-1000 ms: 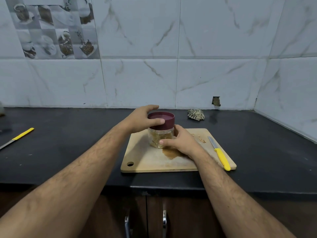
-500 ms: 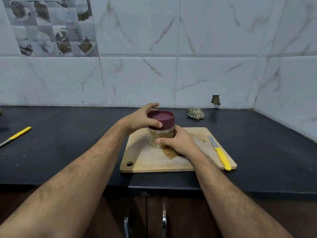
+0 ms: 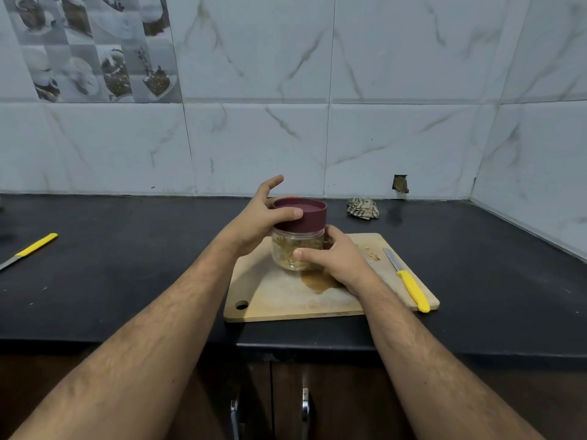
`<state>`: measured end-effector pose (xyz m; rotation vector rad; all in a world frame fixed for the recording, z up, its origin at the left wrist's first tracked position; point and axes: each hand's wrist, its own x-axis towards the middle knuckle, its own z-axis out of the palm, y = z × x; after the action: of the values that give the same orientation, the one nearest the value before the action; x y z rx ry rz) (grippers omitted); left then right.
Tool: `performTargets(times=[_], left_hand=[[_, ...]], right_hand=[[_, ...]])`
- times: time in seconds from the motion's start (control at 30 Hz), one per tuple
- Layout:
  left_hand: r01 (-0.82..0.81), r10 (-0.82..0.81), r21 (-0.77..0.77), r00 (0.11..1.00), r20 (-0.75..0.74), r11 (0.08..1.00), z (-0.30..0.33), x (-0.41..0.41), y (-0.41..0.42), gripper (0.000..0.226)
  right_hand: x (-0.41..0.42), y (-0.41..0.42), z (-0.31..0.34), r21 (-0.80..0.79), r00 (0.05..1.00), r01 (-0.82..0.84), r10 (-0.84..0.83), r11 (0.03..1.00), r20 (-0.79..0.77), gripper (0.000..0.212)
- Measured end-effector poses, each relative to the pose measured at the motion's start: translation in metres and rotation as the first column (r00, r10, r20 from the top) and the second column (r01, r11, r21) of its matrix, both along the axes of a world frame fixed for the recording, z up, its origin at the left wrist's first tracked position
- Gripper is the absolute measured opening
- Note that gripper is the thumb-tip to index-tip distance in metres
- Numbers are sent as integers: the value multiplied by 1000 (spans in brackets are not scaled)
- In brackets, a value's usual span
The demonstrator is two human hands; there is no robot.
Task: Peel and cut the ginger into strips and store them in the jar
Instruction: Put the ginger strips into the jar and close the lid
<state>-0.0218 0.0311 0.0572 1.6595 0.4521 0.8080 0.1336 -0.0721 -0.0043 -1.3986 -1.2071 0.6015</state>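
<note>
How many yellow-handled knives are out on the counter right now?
2. One knife lies on the cutting board to the right of the jar; the other knife lies on the counter at far left, partly cut off.

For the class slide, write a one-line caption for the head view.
Left hand grips the maroon lid while right hand steadies the jar.

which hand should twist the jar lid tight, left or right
Probably the left. The left hand already grips the maroon lid from the side, thumb across its front, while the right hand wraps the clear jar on the cutting board, steadying it.
</note>
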Motion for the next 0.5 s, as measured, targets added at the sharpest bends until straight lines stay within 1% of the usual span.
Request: performTargets(times=[0.07, 0.17, 0.23, 0.3, 0.4, 0.5], left_hand=[[68, -66, -49, 997, 35, 996, 6, -5, -2, 106], [163, -154, -103, 984, 88, 981, 11, -13, -3, 93], [177, -168, -104, 982, 86, 979, 12, -16, -4, 86], [95, -88, -88, 992, 87, 992, 13, -17, -5, 79], [-39, 42, -33, 996, 81, 999, 13, -16, -8, 62], [-106, 105, 23, 994, 8, 994, 15, -11, -16, 46]], right_hand=[[-1, -5, 4, 40, 996, -60, 62, 997, -56, 67], [-2, -11, 7, 101, 961, -177, 194, 979, -199, 72], [-2, -15, 9, 123, 942, -189, 215, 974, -257, 74], [-2, -17, 10, 141, 960, -119, 150, 983, -236, 69], [0, -18, 9, 158, 989, 27, -4, 987, -147, 63], [-2, -17, 6, 193, 993, 109, -100, 975, -57, 72]])
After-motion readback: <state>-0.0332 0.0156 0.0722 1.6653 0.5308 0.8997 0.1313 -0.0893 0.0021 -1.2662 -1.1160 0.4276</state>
